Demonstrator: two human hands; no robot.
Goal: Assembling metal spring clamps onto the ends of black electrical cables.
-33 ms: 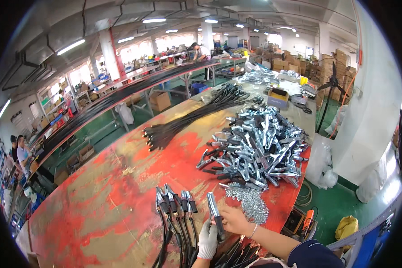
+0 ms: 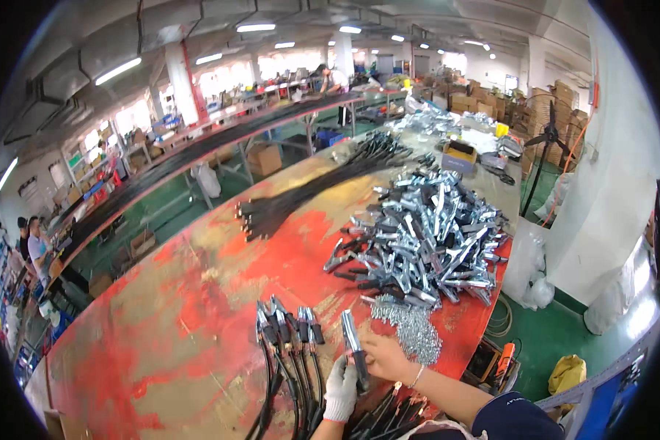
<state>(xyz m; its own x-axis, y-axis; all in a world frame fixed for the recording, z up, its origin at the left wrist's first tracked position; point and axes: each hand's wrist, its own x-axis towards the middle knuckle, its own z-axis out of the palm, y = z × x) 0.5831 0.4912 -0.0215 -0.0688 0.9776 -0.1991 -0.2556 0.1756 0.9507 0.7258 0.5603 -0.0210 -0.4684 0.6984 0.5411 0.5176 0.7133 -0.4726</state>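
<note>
My left hand (image 2: 340, 392), in a white glove, grips a silver clamp (image 2: 353, 335) with black handles, its metal jaws pointing away from me. My bare right hand (image 2: 386, 358), a bracelet at its wrist, has its fingers closed against the right side of the same clamp; whether they also pinch something small is hidden. Left of my hands lie several clamps (image 2: 282, 325) joined to black cables (image 2: 298, 381). Beneath my right forearm are more black cables (image 2: 389, 414) with bare copper ends. Just beyond my right hand, small silver screws or nuts (image 2: 411, 330) lie in a loose heap.
A large pile of clamps (image 2: 425, 242) covers the right side of the worn red table (image 2: 161, 345). Farther off lie a bundle of black cables (image 2: 293, 198) and an open box (image 2: 458, 157). A black fan (image 2: 548, 139) stands beyond the right edge. Other people work far off.
</note>
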